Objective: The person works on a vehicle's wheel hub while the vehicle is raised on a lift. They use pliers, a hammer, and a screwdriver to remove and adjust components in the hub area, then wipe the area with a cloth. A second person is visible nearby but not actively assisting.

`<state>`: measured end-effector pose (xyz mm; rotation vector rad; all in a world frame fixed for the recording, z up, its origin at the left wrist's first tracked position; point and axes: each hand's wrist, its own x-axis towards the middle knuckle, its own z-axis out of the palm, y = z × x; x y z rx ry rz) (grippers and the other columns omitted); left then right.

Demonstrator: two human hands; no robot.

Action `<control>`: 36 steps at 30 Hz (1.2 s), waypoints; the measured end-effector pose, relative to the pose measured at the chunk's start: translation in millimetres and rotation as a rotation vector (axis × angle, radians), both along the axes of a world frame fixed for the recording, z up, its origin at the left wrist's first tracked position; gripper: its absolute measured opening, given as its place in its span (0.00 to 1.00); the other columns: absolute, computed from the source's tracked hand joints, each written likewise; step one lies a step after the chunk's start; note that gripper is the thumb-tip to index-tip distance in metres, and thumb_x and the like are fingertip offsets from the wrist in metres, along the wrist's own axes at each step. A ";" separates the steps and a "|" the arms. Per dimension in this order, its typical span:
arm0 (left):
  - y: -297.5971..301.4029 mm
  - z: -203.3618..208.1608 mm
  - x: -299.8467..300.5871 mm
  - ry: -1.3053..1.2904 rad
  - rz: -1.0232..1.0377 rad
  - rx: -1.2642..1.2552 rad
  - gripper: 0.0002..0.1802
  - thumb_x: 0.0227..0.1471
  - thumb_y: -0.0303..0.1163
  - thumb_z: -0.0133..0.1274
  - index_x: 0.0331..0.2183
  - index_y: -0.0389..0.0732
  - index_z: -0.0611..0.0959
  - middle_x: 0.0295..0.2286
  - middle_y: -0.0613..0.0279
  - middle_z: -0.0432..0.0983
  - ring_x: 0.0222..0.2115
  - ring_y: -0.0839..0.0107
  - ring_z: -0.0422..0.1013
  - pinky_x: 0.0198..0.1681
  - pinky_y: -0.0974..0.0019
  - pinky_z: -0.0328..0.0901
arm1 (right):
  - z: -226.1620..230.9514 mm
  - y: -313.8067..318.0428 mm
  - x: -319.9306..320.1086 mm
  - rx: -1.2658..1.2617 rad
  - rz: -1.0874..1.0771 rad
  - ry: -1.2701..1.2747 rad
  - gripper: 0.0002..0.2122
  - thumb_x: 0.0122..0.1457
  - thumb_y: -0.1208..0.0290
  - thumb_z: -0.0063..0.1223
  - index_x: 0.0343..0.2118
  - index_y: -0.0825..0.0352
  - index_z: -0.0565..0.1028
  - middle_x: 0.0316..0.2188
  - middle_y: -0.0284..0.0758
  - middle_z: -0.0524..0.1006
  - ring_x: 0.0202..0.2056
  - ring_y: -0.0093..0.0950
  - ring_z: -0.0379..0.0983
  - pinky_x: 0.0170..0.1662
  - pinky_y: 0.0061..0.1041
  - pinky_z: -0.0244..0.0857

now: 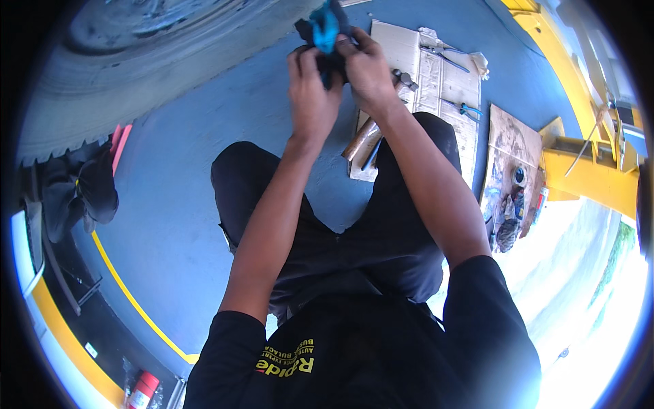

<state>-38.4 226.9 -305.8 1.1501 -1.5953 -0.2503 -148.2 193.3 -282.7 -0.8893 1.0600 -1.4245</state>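
Up at the top edge, my left hand and my right hand are closed around a crumpled black and bright-blue bundle. It looks like cloth or a work glove; its full shape is hidden by my fingers and cut off by the frame. Just beyond my right wrist lies a hammer, its wooden handle partly hidden by my forearm. Flattened cardboard lies under it on the floor. Pliers and a second tool with blue handles rest on that cardboard.
A large tyre looms at the upper left. Yellow steel lift arms stand at the right, beside a stained board with a roll of tape and rags. A dark-clothed shape, perhaps a person's leg, shows at the left.
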 end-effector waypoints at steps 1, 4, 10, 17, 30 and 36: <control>-3.0 -3.7 1.7 0.019 0.010 0.007 0.22 0.51 0.19 0.65 0.48 0.32 0.77 0.49 0.40 0.73 0.43 0.43 0.80 0.44 0.48 0.76 | -1.5 3.4 1.0 -0.030 0.047 0.036 0.20 0.71 0.74 0.55 0.62 0.77 0.71 0.48 0.42 0.82 0.46 0.27 0.79 0.49 0.27 0.74; -7.3 -15.3 11.5 0.007 0.058 0.304 0.21 0.52 0.18 0.63 0.47 0.29 0.76 0.44 0.39 0.77 0.42 0.40 0.80 0.43 0.46 0.75 | -2.8 6.7 -4.1 -0.087 0.111 0.248 0.21 0.68 0.78 0.58 0.62 0.77 0.70 0.48 0.42 0.82 0.46 0.26 0.79 0.49 0.25 0.73; -15.0 -10.8 7.9 -0.078 -0.010 0.188 0.13 0.59 0.26 0.63 0.43 0.29 0.83 0.34 0.44 0.85 0.30 0.55 0.83 0.36 0.56 0.75 | -8.1 0.1 -10.4 0.070 -0.119 0.256 0.16 0.70 0.73 0.60 0.55 0.76 0.75 0.42 0.38 0.82 0.41 0.25 0.78 0.45 0.24 0.73; -13.3 16.8 11.6 0.115 -0.091 0.281 0.12 0.62 0.28 0.60 0.42 0.29 0.81 0.33 0.40 0.83 0.32 0.47 0.83 0.34 0.52 0.76 | 8.2 -5.4 -27.7 0.112 -0.215 -0.067 0.19 0.79 0.62 0.45 0.61 0.72 0.73 0.50 0.39 0.81 0.47 0.29 0.78 0.53 0.30 0.72; -9.3 13.3 1.7 0.008 -0.204 0.277 0.06 0.69 0.25 0.51 0.41 0.32 0.79 0.26 0.50 0.81 0.24 0.65 0.79 0.29 0.57 0.70 | 27.7 -22.4 -56.1 -0.299 -0.458 0.813 0.14 0.70 0.65 0.62 0.45 0.75 0.81 0.31 0.40 0.85 0.31 0.26 0.79 0.39 0.31 0.74; -4.6 -2.8 -2.4 0.356 -0.434 0.539 0.09 0.72 0.28 0.47 0.43 0.33 0.80 0.31 0.61 0.82 0.27 0.74 0.79 0.31 0.68 0.72 | 17.3 -10.0 -118.2 0.074 -0.229 0.233 0.17 0.71 0.65 0.60 0.52 0.77 0.80 0.39 0.36 0.84 0.37 0.24 0.80 0.43 0.29 0.76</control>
